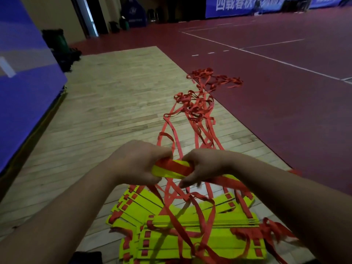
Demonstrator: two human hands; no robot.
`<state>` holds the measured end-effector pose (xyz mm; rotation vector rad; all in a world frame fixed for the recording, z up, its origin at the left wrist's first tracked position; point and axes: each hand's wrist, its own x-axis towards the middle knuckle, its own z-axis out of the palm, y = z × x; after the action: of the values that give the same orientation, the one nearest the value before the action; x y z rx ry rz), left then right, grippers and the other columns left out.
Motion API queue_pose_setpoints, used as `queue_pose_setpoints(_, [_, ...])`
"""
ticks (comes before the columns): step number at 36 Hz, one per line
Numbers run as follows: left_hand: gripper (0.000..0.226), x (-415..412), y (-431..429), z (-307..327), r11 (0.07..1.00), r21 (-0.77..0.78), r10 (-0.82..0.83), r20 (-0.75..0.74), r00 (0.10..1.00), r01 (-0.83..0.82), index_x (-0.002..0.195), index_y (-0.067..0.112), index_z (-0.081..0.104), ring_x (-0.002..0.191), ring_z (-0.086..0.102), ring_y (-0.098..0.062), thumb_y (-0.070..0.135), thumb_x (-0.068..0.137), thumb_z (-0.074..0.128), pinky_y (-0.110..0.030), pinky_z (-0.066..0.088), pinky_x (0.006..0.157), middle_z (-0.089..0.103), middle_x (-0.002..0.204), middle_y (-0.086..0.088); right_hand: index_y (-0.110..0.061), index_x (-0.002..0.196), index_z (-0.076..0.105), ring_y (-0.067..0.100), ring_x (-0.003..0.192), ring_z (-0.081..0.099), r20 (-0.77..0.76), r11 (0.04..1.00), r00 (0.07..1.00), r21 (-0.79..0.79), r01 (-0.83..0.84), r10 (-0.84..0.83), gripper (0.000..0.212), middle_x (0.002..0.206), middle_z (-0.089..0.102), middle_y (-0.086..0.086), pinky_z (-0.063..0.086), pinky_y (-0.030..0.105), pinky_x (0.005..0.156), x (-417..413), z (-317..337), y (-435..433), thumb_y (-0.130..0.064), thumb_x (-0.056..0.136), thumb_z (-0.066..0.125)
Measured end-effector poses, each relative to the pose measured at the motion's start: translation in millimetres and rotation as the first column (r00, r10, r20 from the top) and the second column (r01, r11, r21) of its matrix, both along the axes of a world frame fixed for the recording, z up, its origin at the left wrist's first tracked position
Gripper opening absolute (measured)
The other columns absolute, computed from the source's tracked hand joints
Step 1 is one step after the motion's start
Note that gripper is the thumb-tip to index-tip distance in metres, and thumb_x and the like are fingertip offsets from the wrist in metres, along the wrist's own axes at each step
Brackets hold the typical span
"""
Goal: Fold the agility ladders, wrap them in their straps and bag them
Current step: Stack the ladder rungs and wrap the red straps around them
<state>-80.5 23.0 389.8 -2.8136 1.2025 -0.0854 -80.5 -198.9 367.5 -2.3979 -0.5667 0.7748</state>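
Above stacked flat yellow-green plastic rungs (200,242): left hand (137,162) and right hand (205,166) each grip one end of a raised rung (171,169).
Rung handling: probably stiff, light (hold by ends).
Red webbing straps (192,111): limp, likely tangle-prone.

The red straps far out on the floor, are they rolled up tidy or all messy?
Messy: the red straps lie loose in tangled loops across the wooden floor, not rolled or wrapped.
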Motion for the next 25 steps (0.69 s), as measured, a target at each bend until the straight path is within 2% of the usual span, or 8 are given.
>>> queue_pose_setpoints(2, [0.042,2,1,-2,0.998,-0.036,-0.049,0.031,0.998,0.050,0.108,0.039,0.050,0.087,0.059,-0.011,0.059,0.075,0.069,-0.034,0.048,0.068,0.062,0.095,0.015,-0.005,0.109,0.063,0.025,0.072,0.074,-0.221,0.998,0.975,0.062,0.029,-0.014,0.034,0.084,0.075,0.011,0.061,0.035,0.067,-1,-1,-4,-0.026,0.088,0.078])
queue_pose_setpoints(5, [0.061,7,0,-2,0.998,-0.043,-0.052,-0.028,0.998,0.050,0.109,0.035,0.050,0.094,0.054,-0.009,0.073,0.067,0.072,-0.034,0.048,0.074,0.054,0.103,0.018,-0.013,0.091,0.065,0.016,0.058,0.069,-0.319,0.999,0.948,0.047,-0.007,0.022,0.018,0.067,0.072,0.002,0.056,0.027,0.059,-3,-1,-12,-0.028,0.091,0.074])
queue_pose_setpoints(7, [0.065,8,-2,4,0.997,-0.082,-0.019,-0.164,0.986,0.006,0.109,0.031,0.052,0.094,0.049,-0.004,0.075,0.065,0.071,-0.026,0.046,0.077,0.048,0.104,0.019,-0.014,0.084,0.065,0.013,0.055,0.068,-0.308,0.999,0.951,0.025,-0.022,0.029,0.020,0.064,0.071,-0.001,0.054,0.023,0.056,-2,0,-16,-0.030,0.091,0.074])
queue_pose_setpoints(10, [0.042,6,2,18,0.928,-0.361,-0.052,-0.377,0.925,-0.095,0.090,0.022,0.060,0.093,0.051,-0.004,0.057,0.071,0.072,-0.020,0.046,0.079,0.055,0.100,0.013,-0.011,0.083,0.069,0.014,0.053,0.068,-0.270,0.998,0.963,-0.058,-0.031,0.014,0.023,0.066,0.072,0.002,0.055,0.023,0.055,-2,4,-25,-0.032,0.087,0.078])
queue_pose_setpoints(14, [0.018,9,14,22,0.912,-0.391,-0.045,-0.396,0.917,-0.124,0.076,0.030,0.058,0.094,0.060,-0.008,0.039,0.086,0.070,-0.025,0.047,0.080,0.066,0.093,0.013,-0.008,0.086,0.071,0.021,0.055,0.067,-0.270,0.995,0.963,-0.097,-0.035,0.007,0.027,0.070,0.073,0.008,0.057,0.028,0.060,-2,8,-35,-0.033,0.085,0.080])
queue_pose_setpoints(16, [0.020,8,14,19,0.904,-0.397,-0.013,-0.395,0.919,-0.158,0.077,0.027,0.059,0.084,0.059,-0.008,0.044,0.086,0.065,-0.022,0.046,0.071,0.064,0.082,0.011,-0.009,0.084,0.070,0.020,0.055,0.067,-0.281,0.997,0.960,-0.076,-0.027,0.004,0.024,0.070,0.073,0.006,0.057,0.027,0.061,-3,10,-36,-0.031,0.086,0.079])
queue_pose_setpoints(20, [0.038,3,10,28,0.815,-0.558,0.008,-0.257,0.966,-0.155,0.080,0.011,0.055,0.075,0.051,-0.012,0.049,0.080,0.055,-0.020,0.041,0.060,0.057,0.074,0.002,-0.009,0.084,0.069,0.019,0.057,0.068,-0.283,0.998,0.959,-0.066,-0.012,-0.007,0.025,0.069,0.073,0.005,0.057,0.027,0.063,-3,14,-36,-0.032,0.087,0.078])
queue_pose_setpoints(25, [0.033,0,9,40,0.747,-0.617,0.032,-0.339,0.940,-0.248,0.087,0.022,0.051,0.059,0.046,-0.007,0.054,0.079,0.051,-0.021,0.041,0.053,0.054,0.064,-0.002,-0.005,0.086,0.068,0.025,0.061,0.070,-0.282,0.999,0.959,-0.030,0.010,-0.018,0.029,0.073,0.073,0.011,0.059,0.033,0.065,-2,19,-37,-0.032,0.087,0.078])
